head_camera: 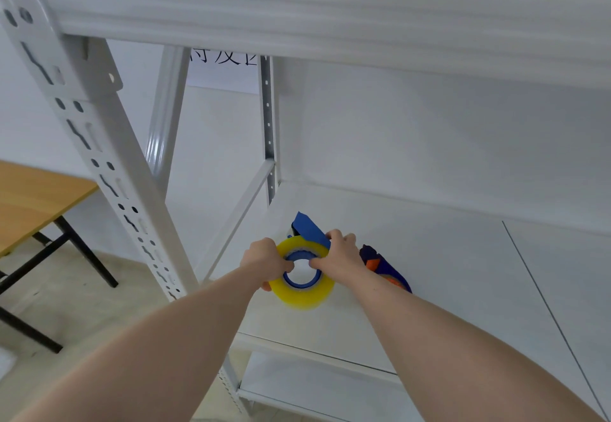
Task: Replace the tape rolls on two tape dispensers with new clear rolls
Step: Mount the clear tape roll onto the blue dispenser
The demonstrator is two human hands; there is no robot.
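Note:
A yellowish clear tape roll (305, 296) sits on the blue hub of a blue tape dispenser (309, 228), over the white shelf (429, 272). My left hand (264, 256) grips the roll's left rim with a thumb at the core. My right hand (340, 253) holds the roll's right rim, fingers touching the dispenser's blue plate. Behind my right wrist lies a second dispenser (380, 264), dark blue with orange parts, partly hidden by the wrist.
White metal shelving surrounds the work: a slotted upright (109, 170) at the left, an upper shelf (330, 8) overhead and a lower shelf (314, 385) beneath. A wooden table with black legs (33, 200) stands to the left.

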